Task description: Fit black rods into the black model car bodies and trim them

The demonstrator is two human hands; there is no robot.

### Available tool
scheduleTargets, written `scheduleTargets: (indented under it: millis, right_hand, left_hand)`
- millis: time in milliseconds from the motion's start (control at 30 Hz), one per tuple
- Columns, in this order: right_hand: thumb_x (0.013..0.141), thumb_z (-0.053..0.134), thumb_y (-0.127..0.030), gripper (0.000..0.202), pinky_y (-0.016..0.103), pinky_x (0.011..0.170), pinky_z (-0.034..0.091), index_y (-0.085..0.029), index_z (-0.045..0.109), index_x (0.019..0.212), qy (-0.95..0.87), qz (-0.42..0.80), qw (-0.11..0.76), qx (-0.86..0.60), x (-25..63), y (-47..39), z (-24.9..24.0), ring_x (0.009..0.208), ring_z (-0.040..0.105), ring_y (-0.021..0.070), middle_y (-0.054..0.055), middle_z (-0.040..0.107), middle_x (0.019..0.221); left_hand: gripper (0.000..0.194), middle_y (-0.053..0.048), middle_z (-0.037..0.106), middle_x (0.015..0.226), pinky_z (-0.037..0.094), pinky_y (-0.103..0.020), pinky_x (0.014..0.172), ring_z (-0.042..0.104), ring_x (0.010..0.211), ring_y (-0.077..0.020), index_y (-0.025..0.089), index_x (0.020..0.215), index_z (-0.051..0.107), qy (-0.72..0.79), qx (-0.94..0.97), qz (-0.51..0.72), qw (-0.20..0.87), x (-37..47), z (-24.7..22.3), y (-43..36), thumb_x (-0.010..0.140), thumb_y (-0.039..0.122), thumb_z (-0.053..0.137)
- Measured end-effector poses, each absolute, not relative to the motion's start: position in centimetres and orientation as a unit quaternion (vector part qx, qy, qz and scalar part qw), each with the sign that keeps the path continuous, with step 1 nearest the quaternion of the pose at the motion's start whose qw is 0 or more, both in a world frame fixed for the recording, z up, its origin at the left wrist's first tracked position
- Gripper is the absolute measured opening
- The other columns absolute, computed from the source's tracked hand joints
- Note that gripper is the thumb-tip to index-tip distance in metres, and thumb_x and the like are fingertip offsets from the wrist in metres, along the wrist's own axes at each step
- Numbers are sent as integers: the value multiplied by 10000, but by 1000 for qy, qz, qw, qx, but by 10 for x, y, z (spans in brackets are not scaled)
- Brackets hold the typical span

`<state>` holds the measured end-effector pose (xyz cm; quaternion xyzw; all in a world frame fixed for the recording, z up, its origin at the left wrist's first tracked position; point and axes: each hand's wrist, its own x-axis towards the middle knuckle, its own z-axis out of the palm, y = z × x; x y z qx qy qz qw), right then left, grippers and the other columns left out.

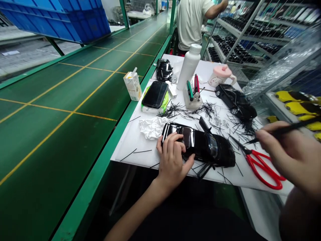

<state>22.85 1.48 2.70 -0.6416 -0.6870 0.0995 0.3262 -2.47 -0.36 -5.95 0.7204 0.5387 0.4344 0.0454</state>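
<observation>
A glossy black model car (197, 139) lies on the white worktop with its doors swung out on both sides. My left hand (173, 155) is closed around the rear part of its body, fingers on the roof and side. To the right, my right hand (293, 154) pinches black tweezers (283, 130), their thin tip pointing left, apart from the car. Below that tip lie red-handled scissors (263, 167), their blades near the car's front. Thin black strips (173, 110) are scattered around the car.
Behind the car stand a white bottle (189, 67), a tool holder with cutters (193, 97), a phone (155, 94) on a green packet and a drink carton (132, 85). Crumpled white cloth (151, 128) lies left. Another black car (235, 100) sits right. A green conveyor (82, 100) runs alongside.
</observation>
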Motion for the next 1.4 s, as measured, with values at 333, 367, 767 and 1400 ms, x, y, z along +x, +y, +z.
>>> scheduleTargets:
  millis: [333, 367, 767, 1400]
  right_hand:
    - [745, 684, -409, 240, 279, 466, 314, -227, 610, 607, -814, 197, -15, -547, 266, 121, -4, 455, 521, 171, 7, 601, 524]
    - [764, 676, -444, 263, 279, 478, 340, -225, 621, 629, -818, 202, 7, -539, 257, 134, 2, 470, 524, 165, 3, 606, 540]
    - [929, 643, -434, 350, 213, 488, 404, -152, 579, 732, -723, 237, 358, -541, 158, 244, 0, 472, 454, 68, -72, 513, 588]
    - [816, 778, -355, 251, 265, 457, 344, -217, 593, 719, -450, 382, 647, -483, 173, 33, 17, 510, 417, 104, -9, 516, 638]
  left_hand:
    - [226, -89, 651, 1136, 276, -533, 1146, 581, 1226, -265, 219, 887, 433, 529, 704, 471, 53, -27, -62, -4, 828, 186, 648]
    - [222, -87, 652, 1136, 277, -540, 1144, 584, 1224, -266, 220, 888, 434, 528, 702, 474, 53, -27, -62, -5, 827, 181, 643]
    - [197, -88, 668, 1153, 277, -584, 1146, 594, 1204, -262, 232, 1021, 513, 507, 710, 486, 39, -30, -69, -8, 857, 169, 603]
    - [426, -103, 633, 1306, 108, -511, 1205, 538, 1275, -259, 221, 1311, 552, 518, 745, 419, 46, -28, -62, -5, 893, 270, 612]
